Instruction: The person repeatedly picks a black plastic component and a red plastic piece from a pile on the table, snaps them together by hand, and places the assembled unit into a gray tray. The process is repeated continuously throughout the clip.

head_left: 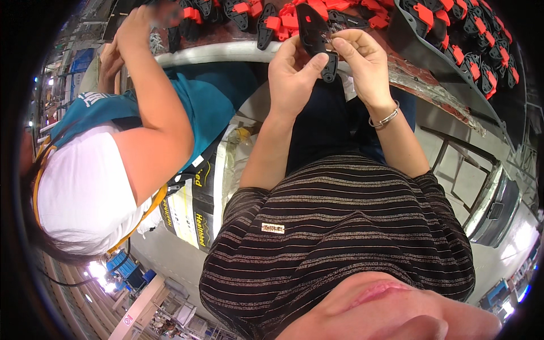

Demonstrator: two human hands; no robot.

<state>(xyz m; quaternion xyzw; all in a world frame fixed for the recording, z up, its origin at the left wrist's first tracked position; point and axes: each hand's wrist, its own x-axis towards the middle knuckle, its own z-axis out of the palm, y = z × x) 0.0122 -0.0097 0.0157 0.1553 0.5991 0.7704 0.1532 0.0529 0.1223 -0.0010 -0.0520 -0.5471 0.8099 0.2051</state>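
Note:
My left hand (293, 79) grips a long black plastic part (312, 33) with a pointed upper end, held upright over the table's near edge. The thumb lies across the part's lower half and the fingers curl behind it. My right hand (364, 67) is closed in a pinch at the part's right side, by some small shiny bits. What those fingertips hold is too small to make out. A metal bracelet (385, 115) circles my right wrist. Behind my hands lie several black parts with red pieces, one red piece (272, 23) just left of the held part.
At the right, a dark bin (447, 71) holds many black-and-red parts. The table's pale padded edge (226, 52) runs in front of me. On my left a co-worker in a teal apron (199, 96) reaches an arm (148, 85) onto the table. A metal-framed stool (464, 164) stands at the right.

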